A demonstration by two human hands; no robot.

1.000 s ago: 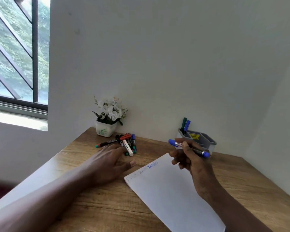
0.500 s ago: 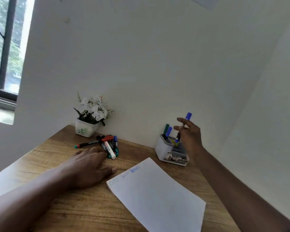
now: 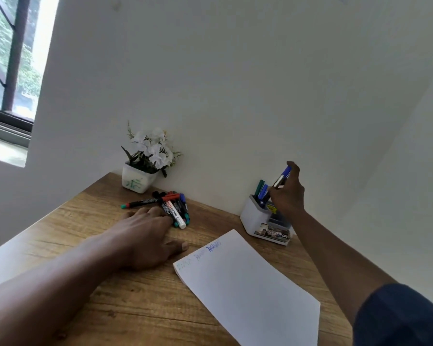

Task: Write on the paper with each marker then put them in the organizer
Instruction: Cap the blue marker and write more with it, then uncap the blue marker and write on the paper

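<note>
My right hand (image 3: pixel 288 193) pinches a blue marker (image 3: pixel 281 178), tilted with its lower end inside the white-and-grey organizer (image 3: pixel 255 218) by the wall. A green and a blue marker (image 3: pixel 260 188) stand in the organizer's rear slot. My left hand (image 3: pixel 145 236) lies flat and open on the wooden desk, its fingertips at a pile of several markers (image 3: pixel 173 206). A white sheet of paper (image 3: pixel 248 283) with faint green and blue scribbles at its top edge lies in front of me.
A white pot of white flowers (image 3: pixel 145 168) stands against the wall behind the marker pile. A window (image 3: pixel 8 58) is at the far left. The desk (image 3: pixel 135 308) meets walls at the back and right.
My right hand carried the blue marker from above the paper to the organizer and lowered it into the slot. The left hand stayed flat by the pile. My head turned right.
</note>
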